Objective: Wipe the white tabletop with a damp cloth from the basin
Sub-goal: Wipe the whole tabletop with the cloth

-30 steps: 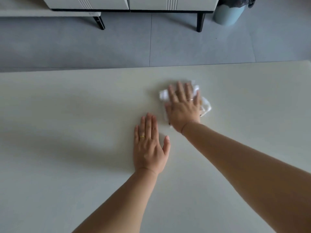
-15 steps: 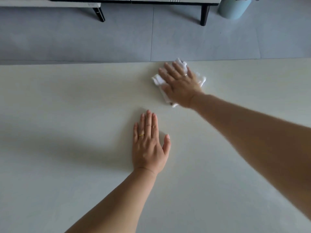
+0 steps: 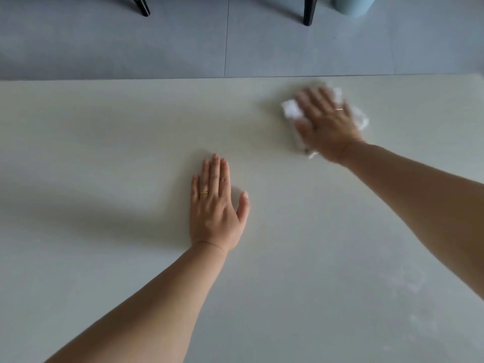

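The white tabletop (image 3: 104, 271) fills most of the view. My right hand (image 3: 327, 121) lies flat on a crumpled white cloth (image 3: 290, 110) near the table's far edge, right of centre, fingers spread and blurred by motion. The cloth shows on both sides of that hand and under the wrist. My left hand (image 3: 216, 205) rests palm down on the bare tabletop in the middle, fingers together, thumb out, holding nothing. No basin is in view.
Beyond the far table edge lies grey tiled floor (image 3: 183, 43). Two black furniture legs (image 3: 309, 11) stand at the top, with a pale blue bin (image 3: 353, 5) at the top right. Faint pale smears (image 3: 408, 281) mark the tabletop at the lower right.
My right hand has slid the cloth first away toward the far edge, then to the right along it. The left hand has stayed planted on the table.
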A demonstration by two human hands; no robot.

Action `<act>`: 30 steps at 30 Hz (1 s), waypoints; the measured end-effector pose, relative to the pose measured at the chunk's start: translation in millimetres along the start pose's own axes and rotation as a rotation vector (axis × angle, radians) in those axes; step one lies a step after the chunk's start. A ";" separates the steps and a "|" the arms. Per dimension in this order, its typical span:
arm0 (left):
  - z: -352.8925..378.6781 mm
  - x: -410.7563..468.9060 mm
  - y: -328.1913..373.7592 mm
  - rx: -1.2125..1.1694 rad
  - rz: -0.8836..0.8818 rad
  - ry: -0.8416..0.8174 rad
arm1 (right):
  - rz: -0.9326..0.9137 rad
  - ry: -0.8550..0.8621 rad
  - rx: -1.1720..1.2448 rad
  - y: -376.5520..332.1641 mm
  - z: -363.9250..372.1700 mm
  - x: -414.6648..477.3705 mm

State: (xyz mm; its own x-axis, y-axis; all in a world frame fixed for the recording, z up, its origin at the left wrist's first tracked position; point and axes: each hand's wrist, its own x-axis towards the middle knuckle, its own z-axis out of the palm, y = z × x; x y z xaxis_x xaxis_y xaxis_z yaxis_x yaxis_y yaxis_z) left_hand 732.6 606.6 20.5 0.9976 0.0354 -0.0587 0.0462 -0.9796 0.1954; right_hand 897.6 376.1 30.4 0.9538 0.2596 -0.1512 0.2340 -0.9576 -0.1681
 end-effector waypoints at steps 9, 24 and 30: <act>0.1 0.1 0.9 0.022 -0.002 0.016 | 0.298 0.064 0.056 -23.8 11.4 -15.4; -1.3 -4.2 9.1 0.109 -0.036 -0.011 | -0.097 -0.040 -0.061 15.0 17.0 -149.2; 1.6 -81.9 66.0 0.019 0.076 0.018 | 0.522 0.071 0.099 20.6 21.9 -168.3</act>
State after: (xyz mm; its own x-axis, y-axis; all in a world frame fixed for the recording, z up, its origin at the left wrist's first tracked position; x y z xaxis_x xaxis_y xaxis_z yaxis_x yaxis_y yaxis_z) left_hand 653.9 538.8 36.6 0.9990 -0.0361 -0.0271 -0.0307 -0.9832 0.1797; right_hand 737.8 315.4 31.0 0.9498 -0.2603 -0.1734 -0.2904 -0.9399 -0.1797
